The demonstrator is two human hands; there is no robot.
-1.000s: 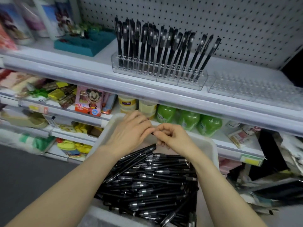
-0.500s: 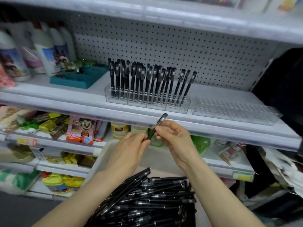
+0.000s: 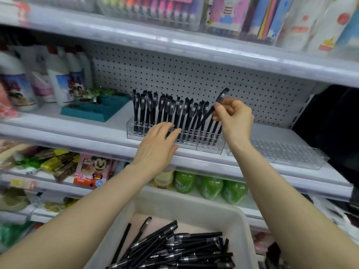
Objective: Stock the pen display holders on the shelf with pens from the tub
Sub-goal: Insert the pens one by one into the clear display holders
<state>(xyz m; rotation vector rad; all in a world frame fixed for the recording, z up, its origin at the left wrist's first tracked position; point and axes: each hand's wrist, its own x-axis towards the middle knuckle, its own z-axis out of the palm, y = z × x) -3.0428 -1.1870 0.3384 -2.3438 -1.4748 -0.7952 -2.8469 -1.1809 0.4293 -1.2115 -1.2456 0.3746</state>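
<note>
Slotting step: right hand [image 3: 233,118] pinches one pen [image 3: 204,118], tilted, over the right end of the nearly full holder [image 3: 134,131] on the shelf [image 3: 108,125]. Left hand [image 3: 157,145] is loose and empty at its front. Next, I'd guess: line the tip up with a free hole.

Left hand [image 3: 157,145] open, reaching forward, right hand [image 3: 234,118] pinching pen [image 3: 206,117]

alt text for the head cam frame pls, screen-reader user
The right hand pinches a black pen, tilted, over a clear holder of upright pens on the shelf. The left hand is open at the holder's front; a tub of loose pens sits below.
</note>
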